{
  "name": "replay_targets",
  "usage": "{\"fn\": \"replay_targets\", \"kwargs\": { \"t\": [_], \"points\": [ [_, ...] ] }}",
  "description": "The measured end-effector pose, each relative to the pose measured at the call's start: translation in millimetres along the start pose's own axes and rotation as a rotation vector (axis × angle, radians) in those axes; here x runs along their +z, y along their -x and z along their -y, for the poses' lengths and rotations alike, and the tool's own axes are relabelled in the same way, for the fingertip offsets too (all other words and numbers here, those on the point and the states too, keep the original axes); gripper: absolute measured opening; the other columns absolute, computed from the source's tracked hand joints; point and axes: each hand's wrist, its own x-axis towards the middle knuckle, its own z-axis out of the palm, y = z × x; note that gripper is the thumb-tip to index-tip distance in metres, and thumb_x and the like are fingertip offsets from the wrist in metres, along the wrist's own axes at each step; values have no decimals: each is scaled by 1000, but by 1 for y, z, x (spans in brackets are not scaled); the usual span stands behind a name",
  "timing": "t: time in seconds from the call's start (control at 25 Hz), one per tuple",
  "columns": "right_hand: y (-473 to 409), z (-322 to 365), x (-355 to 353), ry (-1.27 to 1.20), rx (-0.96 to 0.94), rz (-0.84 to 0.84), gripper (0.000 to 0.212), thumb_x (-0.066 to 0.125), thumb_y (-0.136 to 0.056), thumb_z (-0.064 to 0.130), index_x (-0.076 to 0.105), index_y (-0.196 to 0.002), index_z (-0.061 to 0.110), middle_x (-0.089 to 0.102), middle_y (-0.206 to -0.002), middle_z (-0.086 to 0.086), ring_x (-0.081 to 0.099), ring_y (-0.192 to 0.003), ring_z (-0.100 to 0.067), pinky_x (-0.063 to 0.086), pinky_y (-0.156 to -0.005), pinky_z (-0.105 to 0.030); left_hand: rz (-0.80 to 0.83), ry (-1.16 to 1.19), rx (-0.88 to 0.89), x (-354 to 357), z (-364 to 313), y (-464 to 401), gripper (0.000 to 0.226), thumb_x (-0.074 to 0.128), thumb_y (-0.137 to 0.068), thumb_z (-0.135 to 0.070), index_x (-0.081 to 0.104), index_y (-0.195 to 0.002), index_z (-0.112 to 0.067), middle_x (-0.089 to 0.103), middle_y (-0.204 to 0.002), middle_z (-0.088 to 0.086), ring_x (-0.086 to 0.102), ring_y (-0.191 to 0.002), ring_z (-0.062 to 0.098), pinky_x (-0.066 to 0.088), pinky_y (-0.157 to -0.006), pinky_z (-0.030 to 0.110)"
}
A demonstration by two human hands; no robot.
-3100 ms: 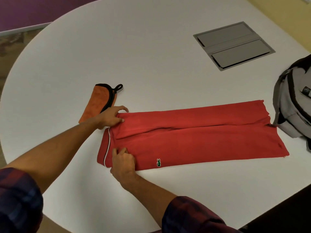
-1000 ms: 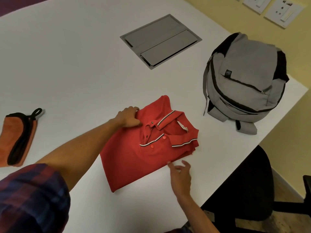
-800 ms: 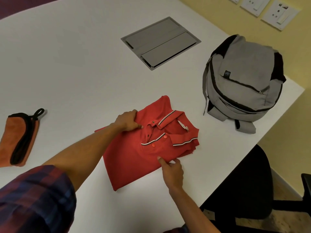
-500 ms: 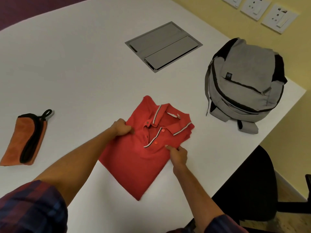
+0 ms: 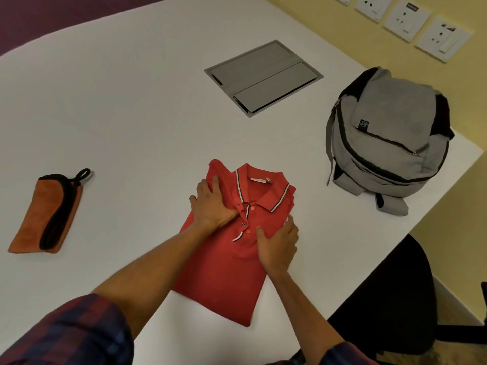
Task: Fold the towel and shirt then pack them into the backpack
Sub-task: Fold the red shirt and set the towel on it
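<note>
So I'm looking down at the white rounded surface (image 5: 137, 106) and the red polo shirt with the striped collar (image 5: 226, 262) is lying folded into a neat rectangle near my edge, collar side facing away from me. Both hands are lying flat on it. My left hand (image 5: 212, 205) is pressing palm-down on the left side of the collar and placket area, fingers straight and spread a bit, not curling round anything. My right hand (image 5: 278, 245) is doing the same on the right side just below the collar, fingers stretched out flat against the fabric. Dark plaid sleeves (image 5: 76, 333) are showing rolled up on both arms.

The folded orange towel with black trim and a little hanging loop (image 5: 34, 222) is sitting well off to the left of the shirt, not touching anything else. The grey fabric backpack with black zips (image 5: 390, 143) is lying over on the right near the surface's corner, apart from the shirt, and its zips are looking closed from here.

Further back there's a grey metal cable hatch (image 5: 263, 77) sitting flush in the surface. White wall sockets (image 5: 405, 18) are lining the yellow wall, and a black office chair (image 5: 390, 304) is sitting beside the surface on my right.
</note>
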Motion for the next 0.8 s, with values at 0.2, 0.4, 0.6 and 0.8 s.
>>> {"fn": "replay_targets", "kwargs": {
  "t": [0.2, 0.4, 0.6, 0.8],
  "points": [
    [-30, 35, 5, -48, -293, 105, 46, 54, -92, 49, 57, -124, 17, 64, -108, 5, 60, -103, -16, 50, -89, -39, 38, 20, -34, 0, 7, -3, 116, 66, -64, -66, 6, -150, -16, 21, -153, 17, 23, -141, 34, 28, -110, 54],
    [-71, 62, 22, 63, -271, 337, 23, 62, -88, 35, 67, -90, 13, 69, -85, -4, 65, -90, -26, 51, -78, -35, 40, 78, -109, 0, 20, -1, 120, 74, -62, -61, 7, -150, -15, 34, -144, 15, 36, -131, 34, 37, -101, 52],
    [-108, 64, 0, -91, -171, 205, 14, 61, -88, 19, 68, -100, 15, 72, -101, -6, 65, -99, -24, 49, -88, -33, 71, 149, -125, 0, 44, -4, 95, 76, -68, -54, 32, -140, -12, 46, -136, 13, 48, -122, 32, 47, -94, 48],
    [-88, 30, -14, -63, -308, 139, 31, 59, -92, 23, 58, -123, 16, 67, -105, 0, 63, -96, -18, 51, -88, -36, 88, 236, -126, -3, 49, -2, 77, 76, -69, -55, 46, -124, -10, 57, -120, 7, 57, -108, 30, 50, -84, 42]
  ]
}}
